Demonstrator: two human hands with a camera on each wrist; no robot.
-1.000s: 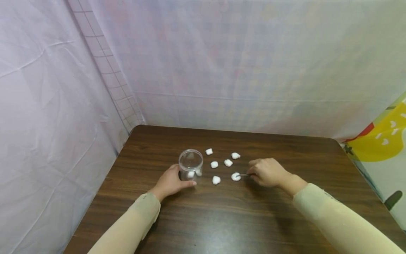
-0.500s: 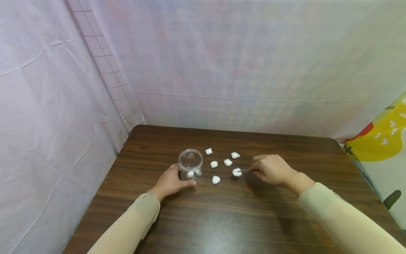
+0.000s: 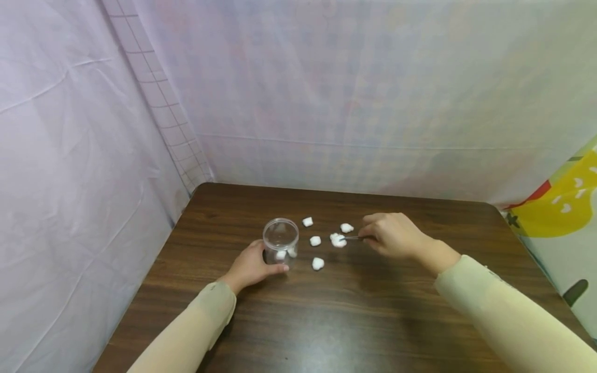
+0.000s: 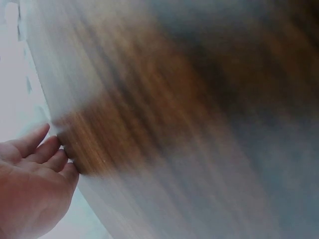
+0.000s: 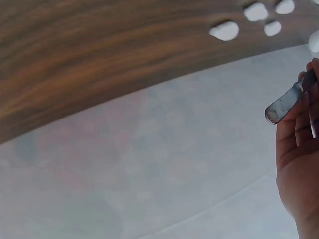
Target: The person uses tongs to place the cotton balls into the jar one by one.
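The left hand [image 3: 253,268] grips a clear jar [image 3: 281,249], cotton pieces [image 3: 281,255] inside. A cotton ball [image 3: 341,242], now nearer the jar but outside, overlaps a loose ball [image 3: 333,237] in view, its transfer seemingly unfinished; tweezers [image 3: 352,238] pinched by the right hand [image 3: 391,235] hold it.

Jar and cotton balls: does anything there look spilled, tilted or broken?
Nothing stands out. The jar stands upright in the left hand, with no visible crack; loose cotton balls lie scattered beside it on the table.
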